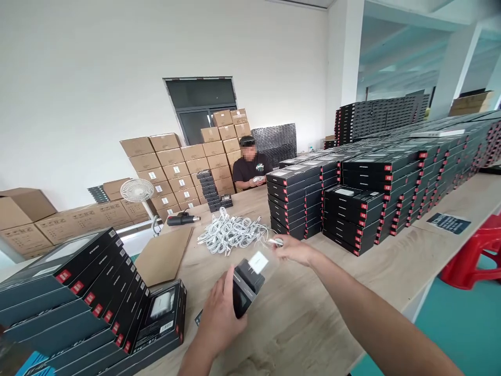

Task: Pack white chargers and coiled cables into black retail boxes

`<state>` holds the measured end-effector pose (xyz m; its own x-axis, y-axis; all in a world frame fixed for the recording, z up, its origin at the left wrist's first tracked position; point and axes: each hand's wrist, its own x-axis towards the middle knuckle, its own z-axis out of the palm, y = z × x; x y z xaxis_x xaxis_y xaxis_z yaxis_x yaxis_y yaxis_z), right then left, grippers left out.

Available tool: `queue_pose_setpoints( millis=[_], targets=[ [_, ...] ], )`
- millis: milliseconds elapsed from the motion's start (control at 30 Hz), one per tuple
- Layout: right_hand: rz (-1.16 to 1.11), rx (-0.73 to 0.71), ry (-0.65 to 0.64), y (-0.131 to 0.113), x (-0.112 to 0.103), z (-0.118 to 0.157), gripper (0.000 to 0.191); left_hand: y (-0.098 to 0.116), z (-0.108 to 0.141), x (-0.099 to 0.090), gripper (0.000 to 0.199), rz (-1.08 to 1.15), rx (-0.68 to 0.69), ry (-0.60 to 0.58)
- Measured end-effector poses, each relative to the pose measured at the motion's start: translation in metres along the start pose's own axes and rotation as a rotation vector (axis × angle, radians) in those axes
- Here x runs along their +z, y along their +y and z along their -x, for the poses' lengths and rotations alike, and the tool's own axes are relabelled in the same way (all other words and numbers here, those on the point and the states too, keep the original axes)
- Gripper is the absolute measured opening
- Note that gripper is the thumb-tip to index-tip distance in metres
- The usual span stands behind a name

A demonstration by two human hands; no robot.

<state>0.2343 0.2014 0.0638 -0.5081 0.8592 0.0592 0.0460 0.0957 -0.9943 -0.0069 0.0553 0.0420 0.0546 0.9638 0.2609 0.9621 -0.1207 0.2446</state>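
My left hand (222,308) is wrapped round a small black box (247,286), tilted above the table. At the upper end of that box shows a white power adapter (258,262), its prongs toward the box. To the right and a little farther off, my right hand (291,249) has its fingers closed on a white cable (277,242), only a short part of which shows. A tangled heap of white cables (230,231) lies just beyond both hands on the wooden table (297,324).
Black boxes stand stacked at left (97,282) and in long rows at right (297,193). A heat gun (183,219) and a cardboard sheet (164,256) lie left of the cables. Across the table sits a person (250,164). A red stool (469,256) stands at right.
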Motion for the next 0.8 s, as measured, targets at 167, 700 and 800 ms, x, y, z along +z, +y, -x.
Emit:
queue_pose_setpoints(
  millis=[167,700,800],
  targets=[
    [-0.028,-0.040,0.074,-0.017,-0.046,-0.007,0.019,-0.026,-0.019,0.000,0.108,0.008,-0.210,-0.183],
    [0.189,0.187,0.112,0.037,0.011,-0.021,0.015,0.030,-0.032,0.061,0.025,1.695,-0.616,-0.416],
    [0.377,0.118,0.312,0.040,0.010,-0.009,0.012,0.029,-0.026,0.076,0.020,1.745,-0.686,-0.219]
  ],
)
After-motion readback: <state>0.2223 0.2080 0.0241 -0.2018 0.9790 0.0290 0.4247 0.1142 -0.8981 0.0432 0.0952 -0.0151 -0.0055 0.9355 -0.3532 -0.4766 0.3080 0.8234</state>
